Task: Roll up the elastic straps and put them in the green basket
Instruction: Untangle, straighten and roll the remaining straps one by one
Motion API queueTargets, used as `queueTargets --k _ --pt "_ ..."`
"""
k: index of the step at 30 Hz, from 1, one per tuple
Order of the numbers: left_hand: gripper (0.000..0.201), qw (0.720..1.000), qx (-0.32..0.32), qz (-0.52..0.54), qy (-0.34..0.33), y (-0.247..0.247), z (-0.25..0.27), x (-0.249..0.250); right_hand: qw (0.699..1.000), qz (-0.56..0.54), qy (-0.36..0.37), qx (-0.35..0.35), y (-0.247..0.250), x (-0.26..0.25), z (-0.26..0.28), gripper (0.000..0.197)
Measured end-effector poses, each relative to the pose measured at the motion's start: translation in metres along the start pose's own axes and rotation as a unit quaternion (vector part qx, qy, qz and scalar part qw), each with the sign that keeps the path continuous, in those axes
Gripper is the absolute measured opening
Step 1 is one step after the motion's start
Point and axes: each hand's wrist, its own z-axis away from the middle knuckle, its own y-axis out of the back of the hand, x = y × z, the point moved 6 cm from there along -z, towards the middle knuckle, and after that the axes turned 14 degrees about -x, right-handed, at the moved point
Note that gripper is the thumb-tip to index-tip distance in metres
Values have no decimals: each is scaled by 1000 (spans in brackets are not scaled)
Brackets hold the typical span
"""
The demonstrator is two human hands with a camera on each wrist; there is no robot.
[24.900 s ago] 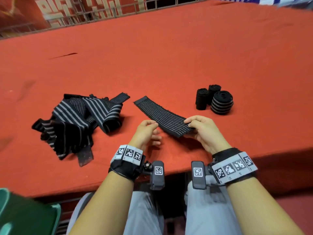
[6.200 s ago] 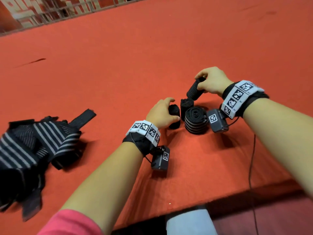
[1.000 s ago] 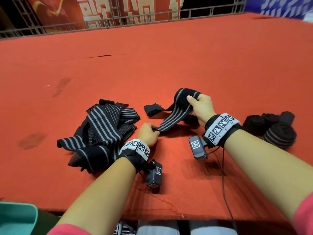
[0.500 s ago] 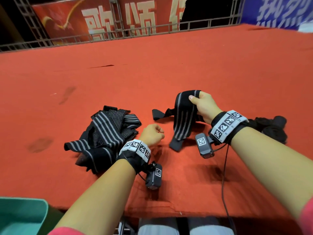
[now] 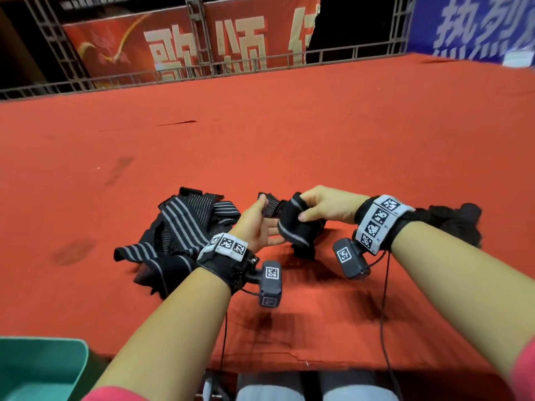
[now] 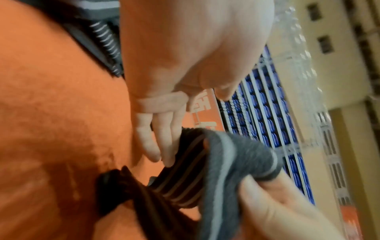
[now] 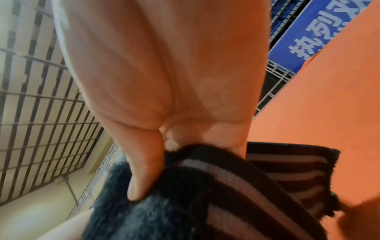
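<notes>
a red cloth (image 5: pixel 289 134) covers the wide table. a corner of the green basket (image 5: pixel 43 369) shows at the near left, below the table edge. a pile of loose striped straps (image 5: pixel 185 227) lies left of the hands, and rolled straps (image 5: pixel 451 224) sit behind the right wrist. the right hand (image 5: pixel 327 205) grips a bunched black strap (image 5: pixel 295 227) above the cloth, thumb pressed on it. the left hand (image 5: pixel 256 227) has its fingers straight against the strap's free end, thumb on top.
</notes>
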Motion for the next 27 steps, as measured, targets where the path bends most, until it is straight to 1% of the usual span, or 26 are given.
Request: queueTargets --k 1,2,4,6,9,10,11,12,13,14,15,16,18,19,21,22,25,27 --pt "32 999 -21 30 16 -2 0 -3 999 37 -17 -19 -3 1 -1 24" --pt "28 998 -27 51 19 0 -2 -6 996 74 -39 -34 -5 4 -1 23" --pt "23 998 -6 63 13 6 -5 -9 986 135 -80 -58 -10 10 -2 19" --pt "18 999 25 47 -9 13 -9 -9 975 177 -110 -77 -16 12 -3 20" --pt "31 995 84 7 -50 18 -7 -4 960 217 -166 -70 -16 15 -1 12" --pt "31 993 99 -13 -62 20 -7 -2 958 215 -178 -63 -15 18 0 14" --pt "30 991 111 -32 -72 23 -7 -2 963 189 -182 -62 -15 23 0 14" --pt "28 988 121 -47 -85 26 -8 -1 973 139 -169 -71 -18 26 0 16" --pt "26 986 126 -53 -100 27 -8 1 982 80 -149 -80 -21 28 0 29" --pt "25 983 133 -58 -113 28 -8 2 985 34 -141 -88 -24 31 -1 43" --pt "24 980 142 -66 -125 29 -7 3 986 13 -140 -95 -28 31 -2 47" --pt "22 976 151 -77 -134 29 -6 4 986 12 -134 -98 -31 31 -5 41" --pt "20 969 173 -89 -149 29 -4 7 989 21 -123 -85 -35 29 -11 14" --pt "18 965 187 -88 -160 31 -3 9 990 20 -120 -68 -34 29 -13 14" --pt "16 952 235 -80 -180 41 2 13 992 11 -119 -39 -30 33 -15 17" --pt "17 945 258 -71 -187 48 4 16 993 10 -118 -25 -27 35 -14 17" --pt "20 930 301 -48 -204 61 13 24 992 5 -124 24 -17 32 -11 17" --pt "19 913 343 -51 -216 75 19 31 990 10 -134 31 -13 31 -11 18"
